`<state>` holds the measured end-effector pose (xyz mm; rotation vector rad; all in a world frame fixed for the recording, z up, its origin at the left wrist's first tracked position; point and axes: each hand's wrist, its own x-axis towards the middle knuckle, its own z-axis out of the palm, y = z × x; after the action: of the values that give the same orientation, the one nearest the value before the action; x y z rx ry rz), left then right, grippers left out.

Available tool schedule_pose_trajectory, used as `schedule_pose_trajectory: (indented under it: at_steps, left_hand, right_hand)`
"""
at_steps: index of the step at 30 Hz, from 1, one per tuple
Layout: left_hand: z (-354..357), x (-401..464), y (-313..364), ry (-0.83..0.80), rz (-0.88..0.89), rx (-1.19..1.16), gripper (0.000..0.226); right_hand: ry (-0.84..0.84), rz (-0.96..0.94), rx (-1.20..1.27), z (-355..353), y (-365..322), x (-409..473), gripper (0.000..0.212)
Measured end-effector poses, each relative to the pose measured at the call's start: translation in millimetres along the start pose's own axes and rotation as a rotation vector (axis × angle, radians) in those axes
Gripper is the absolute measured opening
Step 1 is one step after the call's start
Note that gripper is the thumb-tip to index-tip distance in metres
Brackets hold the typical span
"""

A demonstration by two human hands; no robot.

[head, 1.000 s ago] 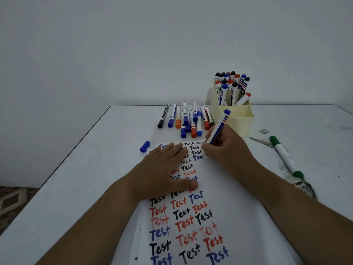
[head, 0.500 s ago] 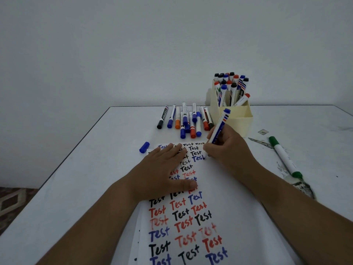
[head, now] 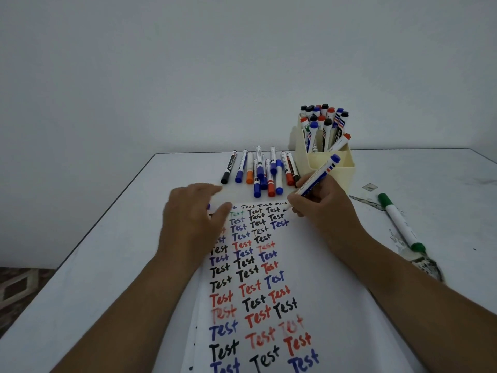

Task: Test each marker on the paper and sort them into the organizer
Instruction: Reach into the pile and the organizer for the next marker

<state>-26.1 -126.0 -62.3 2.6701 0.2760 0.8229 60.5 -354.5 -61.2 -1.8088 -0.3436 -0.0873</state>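
1. One blue marker (head: 317, 175) sits pinched in my right hand (head: 320, 208), tip at the paper (head: 322, 265) on the worktop (head: 107, 265).
2. Light, stiff, smooth barrel; I judge low on the barrel best.
3. My left hand (head: 193, 219) hovers blurred, fingers loose, holding nothing, near the loose markers (head: 262, 173) beside the organizer (head: 328, 170).

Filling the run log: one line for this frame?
left hand: over cap, blurred | right hand: grips blue marker, tip on paper

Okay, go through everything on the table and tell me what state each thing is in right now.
Blue marker: uncapped, tip on paper, gripped by right hand.
Left hand: blurred, above the paper's top left.
Organizer: upright, holding markers.
Loose markers: capped, lying flat.
Green marker: capped, lying flat.
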Motion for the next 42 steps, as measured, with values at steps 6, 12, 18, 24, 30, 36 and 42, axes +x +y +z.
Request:
schedule_pose_trajectory:
  at_steps: [6, 12, 18, 24, 30, 36, 42]
  left_hand:
    - [5.4, 4.8, -17.8, -0.022, -0.380, 0.044, 0.042]
    - [3.0, 3.1, -12.8, -0.013, -0.386, -0.049, 0.016]
    - [-1.2, 3.4, 3.7, -0.077, -0.169, -0.205, 0.019]
    - [-6.8, 0.5, 13.2, -0.141, -0.054, -0.243, 0.023]
    - [-6.8, 1.1, 15.7, -0.230, -0.006, -0.277, 0.025]
    - [-5.5, -2.6, 16.1, -0.313, -0.012, -0.401, 0.027]
    - [-5.5, -3.8, 17.8, -0.306, 0.020, -0.331, 0.026]
  right_hand:
    - [-0.024, 0.015, 0.152, 0.6, -2.3, -3.2, 0.017]
    - [-0.024, -0.016, 0.172, 1.1, -2.1, -5.5, 0.013]
    - [-0.061, -0.158, 0.278, -1.4, -6.6, -9.2, 0.019]
    - [-0.185, -0.230, 0.376, -1.9, -11.9, -20.8, 0.017]
    - [-0.227, -0.267, 0.345, 0.3, -15.7, -25.1, 0.018]
    - [-0.249, -0.249, 0.213, -1.0, -16.0, -23.9, 0.018]
    - [-0.270, -0.257, 0.163, 0.7, -17.2, -23.6, 0.019]
